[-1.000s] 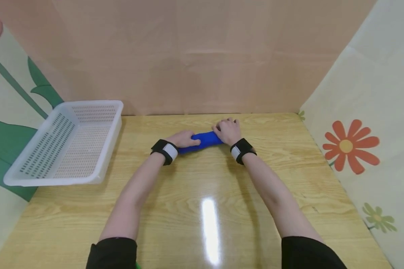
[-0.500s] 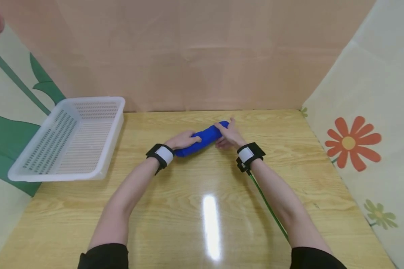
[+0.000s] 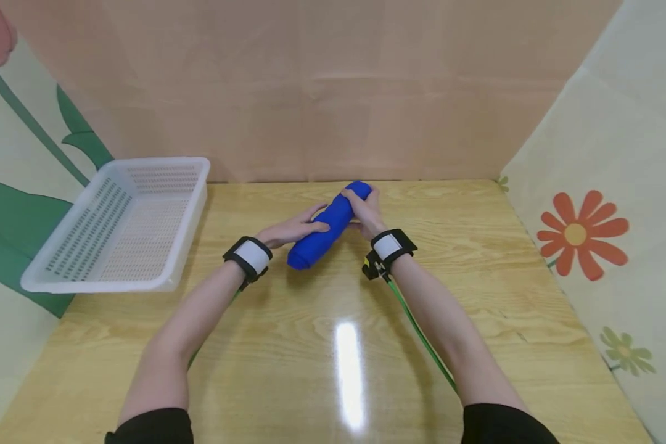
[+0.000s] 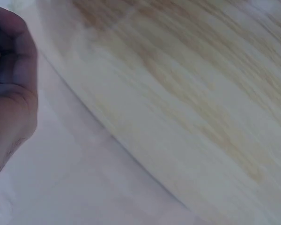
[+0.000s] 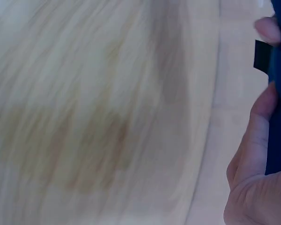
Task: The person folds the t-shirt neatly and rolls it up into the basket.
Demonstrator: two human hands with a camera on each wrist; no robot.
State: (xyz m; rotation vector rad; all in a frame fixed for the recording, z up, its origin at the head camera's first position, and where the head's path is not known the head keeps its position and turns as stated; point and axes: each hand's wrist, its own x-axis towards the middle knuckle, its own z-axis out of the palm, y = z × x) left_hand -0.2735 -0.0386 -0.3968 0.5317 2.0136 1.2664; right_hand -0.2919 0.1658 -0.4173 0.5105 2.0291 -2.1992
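A rolled-up blue cloth (image 3: 324, 231) is held at a slant above the far middle of the table, its near end pointing left. My left hand (image 3: 291, 231) holds its left side, thumb laid over it; in the left wrist view the fingers (image 4: 24, 70) curl at the frame edge with only a sliver of blue. My right hand (image 3: 368, 213) grips the far end, thumb on top. In the right wrist view a small dark tag (image 5: 261, 57) sticks out from the blue cloth (image 5: 280, 122) between the fingers. The fingers under the roll are partly hidden.
A white perforated plastic basket (image 3: 169, 246) stands at the left on the wooden table (image 3: 288, 345). A tan wall covering (image 3: 311, 92) rises behind the far edge. Flower-printed sheets flank both sides. A green cable (image 3: 422, 336) runs from the right wrist strap.
The blue roll has turned from nearly level to a steeper slant, its right end going away and its left end coming nearer. It looks rounder and thicker now. The right hand has shifted its grip.
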